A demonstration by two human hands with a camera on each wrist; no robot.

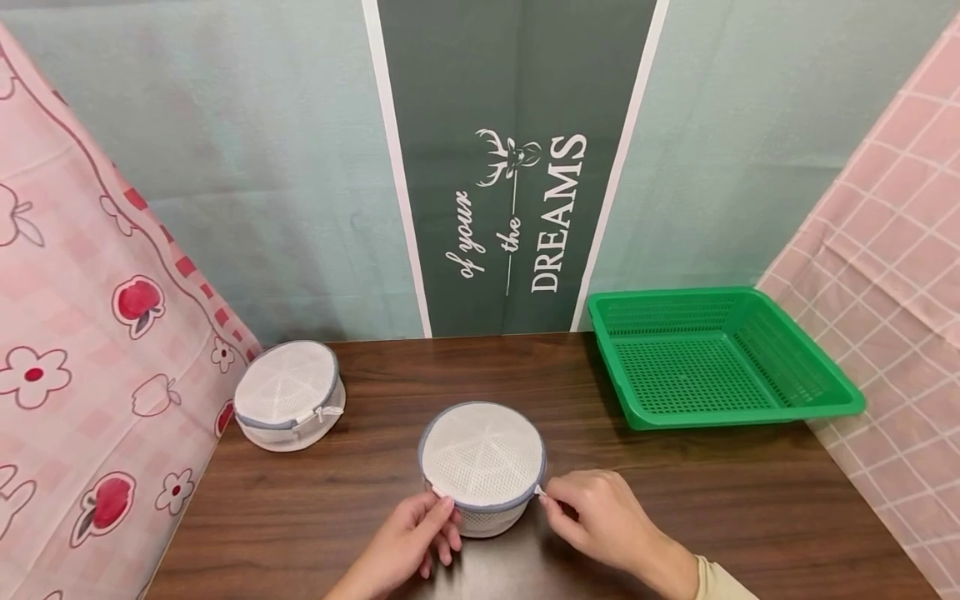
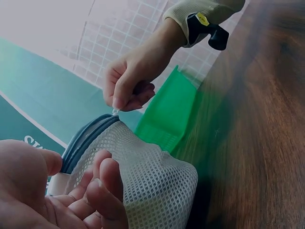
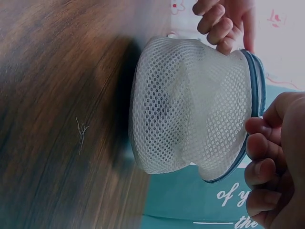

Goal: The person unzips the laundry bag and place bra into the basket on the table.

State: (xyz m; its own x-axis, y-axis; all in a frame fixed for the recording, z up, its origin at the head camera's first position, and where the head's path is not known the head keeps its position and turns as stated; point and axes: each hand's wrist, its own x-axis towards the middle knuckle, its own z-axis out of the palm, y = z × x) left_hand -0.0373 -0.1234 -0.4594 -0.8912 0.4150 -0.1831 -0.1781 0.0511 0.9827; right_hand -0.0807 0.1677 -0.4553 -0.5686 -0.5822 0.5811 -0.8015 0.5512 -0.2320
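Note:
A round white mesh laundry bag with a blue-grey zipper around its top rim stands on the table in front of me. My left hand holds the bag's near-left rim, thumb on the top edge and fingers at the side. In the left wrist view, a white fabric tab shows beside that thumb. At the rim's right side my right hand pinches the white zipper pull. The mesh wall bulges with folds in the right wrist view, and the rim looks zipped along the visible front.
A second white mesh laundry bag stands at the back left, its zipper pull at the right. At the back right is a green plastic basket. A loose thread lies on the brown wooden table. Printed cloths hang around the table.

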